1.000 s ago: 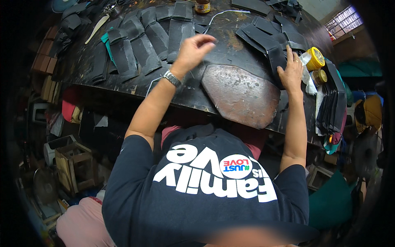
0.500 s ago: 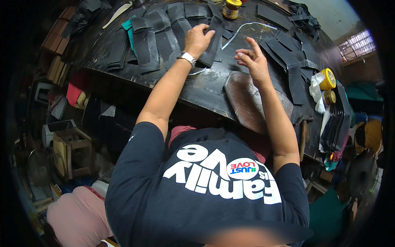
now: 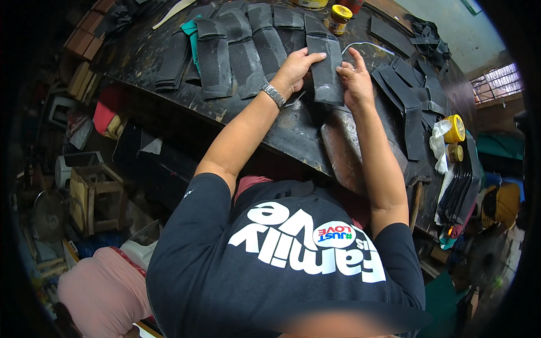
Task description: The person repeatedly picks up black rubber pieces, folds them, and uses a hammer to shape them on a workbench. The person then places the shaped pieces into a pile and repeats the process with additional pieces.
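Observation:
A flat black strip [image 3: 326, 79] with grey smears slants up off the table between my hands. My left hand [image 3: 294, 72] grips its left edge, thumb lying across the top face. At its right edge is my right hand [image 3: 357, 84], thumb tip over the border and index finger stretched upward; the fingers behind the strip are hidden. Left of my left hand, similar smeared black strips [image 3: 217, 67] lie side by side, with a teal piece [image 3: 193, 42] among them. Below the held strip, a worn brown slab [image 3: 342, 143] sits at the table's near edge, partly covered by my right forearm.
More black pieces [image 3: 408, 104] are heaped on the right of the dark table [image 3: 270, 138]. A yellow-lidded jar [image 3: 338, 19] stands behind the strip; a yellow tub [image 3: 454, 128] and white cloth [image 3: 438, 138] are farther right. A hammer-like tool [image 3: 417, 194] hangs by the edge.
My left hand has moved right, bringing the black strip away from the row and lifting it. My right hand, earlier apart from it, now meets its right edge. The view has shifted slightly.

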`<action>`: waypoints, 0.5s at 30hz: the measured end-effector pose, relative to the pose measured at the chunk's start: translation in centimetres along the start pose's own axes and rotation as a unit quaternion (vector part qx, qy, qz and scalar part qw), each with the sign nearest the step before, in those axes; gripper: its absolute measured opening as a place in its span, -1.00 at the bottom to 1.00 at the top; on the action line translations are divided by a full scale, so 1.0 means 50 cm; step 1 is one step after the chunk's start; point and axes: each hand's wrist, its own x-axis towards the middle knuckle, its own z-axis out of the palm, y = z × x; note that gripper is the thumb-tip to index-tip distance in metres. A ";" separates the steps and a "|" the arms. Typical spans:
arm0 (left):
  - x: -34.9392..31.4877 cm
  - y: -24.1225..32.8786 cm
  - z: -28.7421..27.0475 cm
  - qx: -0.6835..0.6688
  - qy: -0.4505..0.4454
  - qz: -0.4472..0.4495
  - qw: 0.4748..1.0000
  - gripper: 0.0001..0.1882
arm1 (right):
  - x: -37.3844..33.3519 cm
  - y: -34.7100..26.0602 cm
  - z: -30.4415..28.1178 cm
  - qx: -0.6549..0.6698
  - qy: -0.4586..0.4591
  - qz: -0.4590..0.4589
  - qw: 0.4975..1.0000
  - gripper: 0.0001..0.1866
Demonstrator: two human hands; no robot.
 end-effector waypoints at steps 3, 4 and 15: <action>-0.012 0.025 0.015 -0.029 -0.018 -0.064 0.997 -0.71 | -0.049 -0.037 -0.035 0.001 -0.059 0.032 0.998 -0.15; -0.022 0.027 0.021 -0.052 -0.052 -0.039 0.997 -0.72 | -0.074 -0.058 -0.056 -0.049 -0.091 0.040 0.994 -0.12; -0.283 -0.039 0.088 0.210 0.001 0.090 0.973 -0.33 | -0.353 -0.209 -0.310 -0.467 -0.205 0.119 0.852 -0.24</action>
